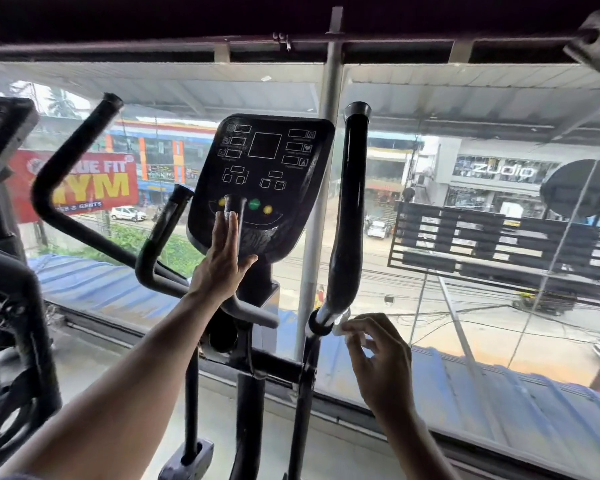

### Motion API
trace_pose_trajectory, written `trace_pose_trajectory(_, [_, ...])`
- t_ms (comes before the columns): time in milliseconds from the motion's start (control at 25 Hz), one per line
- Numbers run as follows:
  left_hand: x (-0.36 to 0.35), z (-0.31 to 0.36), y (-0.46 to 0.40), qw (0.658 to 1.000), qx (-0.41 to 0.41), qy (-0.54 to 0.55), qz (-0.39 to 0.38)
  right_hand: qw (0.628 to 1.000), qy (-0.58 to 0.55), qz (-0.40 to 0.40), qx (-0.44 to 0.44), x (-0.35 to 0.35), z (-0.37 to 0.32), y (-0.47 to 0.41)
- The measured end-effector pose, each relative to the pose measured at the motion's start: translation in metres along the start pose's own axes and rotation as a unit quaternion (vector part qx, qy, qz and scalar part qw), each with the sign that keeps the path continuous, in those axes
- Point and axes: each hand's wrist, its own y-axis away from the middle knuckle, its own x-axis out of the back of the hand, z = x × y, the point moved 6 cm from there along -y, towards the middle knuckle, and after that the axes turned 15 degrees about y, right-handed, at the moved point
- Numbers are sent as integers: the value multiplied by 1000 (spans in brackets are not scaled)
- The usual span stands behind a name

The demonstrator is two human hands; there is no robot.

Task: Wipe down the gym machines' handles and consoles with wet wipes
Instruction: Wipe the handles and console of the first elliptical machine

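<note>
right hand (378, 355) fingers pinch wet wipe (342, 325) at handle (347, 216) base | left hand (224, 256) fingers straight, on console (260, 188)

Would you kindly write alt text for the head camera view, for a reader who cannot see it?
A person's right hand pinches a white wet wipe at the base of an elliptical's right handle, while the left hand rests flat against the black console. A large window behind overlooks a street with shops.

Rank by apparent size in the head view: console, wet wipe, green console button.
1. console
2. wet wipe, mostly hidden by the right hand's fingers, so its full size is unclear
3. green console button
</note>
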Motion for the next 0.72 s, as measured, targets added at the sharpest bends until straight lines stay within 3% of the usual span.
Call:
trace_pose_trajectory(200, [1, -1, 10, 1000, 19, -3, -22, 995, -62, -29, -66, -15, -4, 23])
trace_pose_trajectory(440, [-4, 8, 23, 999, 17, 4, 27, 989, -79, -122, -21, -61, -29, 36])
trace_pose_trajectory(720, [-6, -1, 27, 999, 14, -14, 51, 975, -105, -182, -65, -117, -10, 23])
